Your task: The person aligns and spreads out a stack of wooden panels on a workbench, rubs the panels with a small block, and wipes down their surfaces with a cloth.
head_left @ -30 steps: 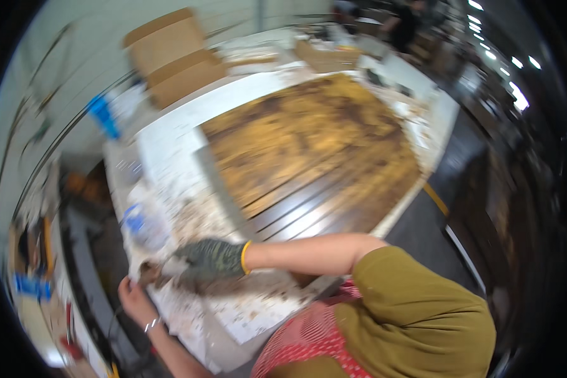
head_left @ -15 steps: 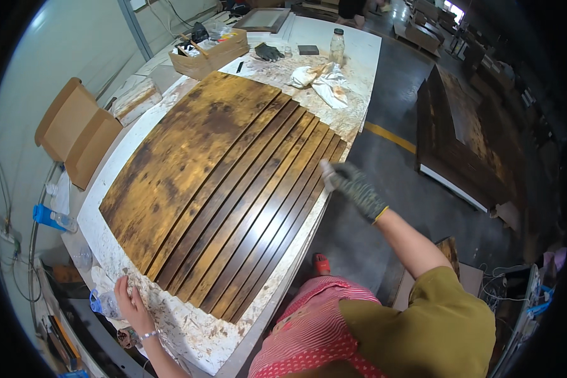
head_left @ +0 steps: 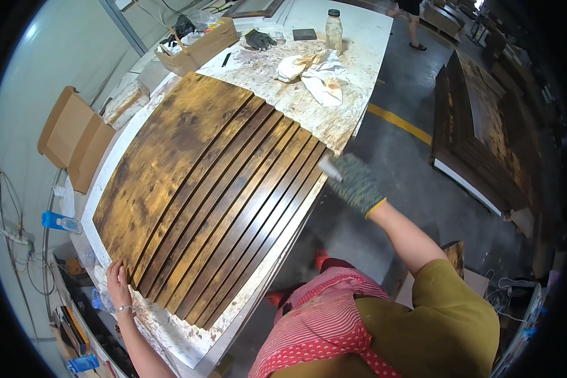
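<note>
A fanned stack of wood-grain boards [head_left: 170,145], brown and amber with dark blotches, lies across the table. My bare left hand [head_left: 118,285], a bracelet at its wrist, is at the stack's near left corner, its fingers extended against the board's edge. My right hand [head_left: 359,184] wears a grey-green knitted glove with a yellow cuff. It is closed on a small white pad or folded cloth [head_left: 329,169] at the stack's right edge, by the far right corner. The glove hides part of this white piece, so its exact kind is unclear.
Beyond the boards, the stained white table [head_left: 264,69] holds a crumpled cloth [head_left: 321,79], a glass jar [head_left: 334,31], a dark glove [head_left: 259,40] and a full carton [head_left: 198,47]. An open cardboard box [head_left: 75,138] stands left. More boards [head_left: 479,126] are stacked at right.
My left hand has moved from beside the blue-handled bottle up to the boards' near left corner. My right hand stays by the right edge with the white piece. The view has shifted.
</note>
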`<state>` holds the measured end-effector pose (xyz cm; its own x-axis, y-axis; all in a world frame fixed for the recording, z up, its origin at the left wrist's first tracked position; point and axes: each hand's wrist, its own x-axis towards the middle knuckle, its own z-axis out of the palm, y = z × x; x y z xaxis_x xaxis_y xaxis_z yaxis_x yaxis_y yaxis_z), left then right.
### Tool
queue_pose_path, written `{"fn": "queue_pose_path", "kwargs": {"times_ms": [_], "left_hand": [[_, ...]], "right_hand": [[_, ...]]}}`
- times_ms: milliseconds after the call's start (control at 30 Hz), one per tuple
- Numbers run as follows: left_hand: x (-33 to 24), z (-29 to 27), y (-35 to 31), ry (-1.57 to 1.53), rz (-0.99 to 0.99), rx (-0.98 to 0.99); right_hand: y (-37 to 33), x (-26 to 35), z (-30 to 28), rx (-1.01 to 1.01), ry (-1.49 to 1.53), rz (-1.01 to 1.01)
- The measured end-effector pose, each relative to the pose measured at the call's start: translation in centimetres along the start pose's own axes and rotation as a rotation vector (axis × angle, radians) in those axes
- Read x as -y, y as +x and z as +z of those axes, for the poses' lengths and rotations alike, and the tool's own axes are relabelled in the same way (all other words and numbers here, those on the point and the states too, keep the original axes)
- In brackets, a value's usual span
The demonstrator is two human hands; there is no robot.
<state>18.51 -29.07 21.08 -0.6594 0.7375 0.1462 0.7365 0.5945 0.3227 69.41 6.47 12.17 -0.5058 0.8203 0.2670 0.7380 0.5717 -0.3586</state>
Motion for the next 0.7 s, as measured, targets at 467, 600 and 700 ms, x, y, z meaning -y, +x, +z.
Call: {"fn": "queue_pose_path", "kwargs": {"times_ms": [467, 600, 700], "left_hand": [[1.8, -0.4, -1.0, -0.010, 0.105, -0.008], [0.9, 0.1, -0.2, -0.048, 0.219, -0.032], [1.3, 0.5, 0.1, -0.075, 0.266, -0.076]], "right_hand": [[-1.8, 3.6, 1.0, -0.050, 0.091, 0.022], [-6.4, 10.3, 2.0, -0.038, 0.097, -0.089], [-9.4, 15.6, 3.5, -0.079, 0.044, -0.205]]}}
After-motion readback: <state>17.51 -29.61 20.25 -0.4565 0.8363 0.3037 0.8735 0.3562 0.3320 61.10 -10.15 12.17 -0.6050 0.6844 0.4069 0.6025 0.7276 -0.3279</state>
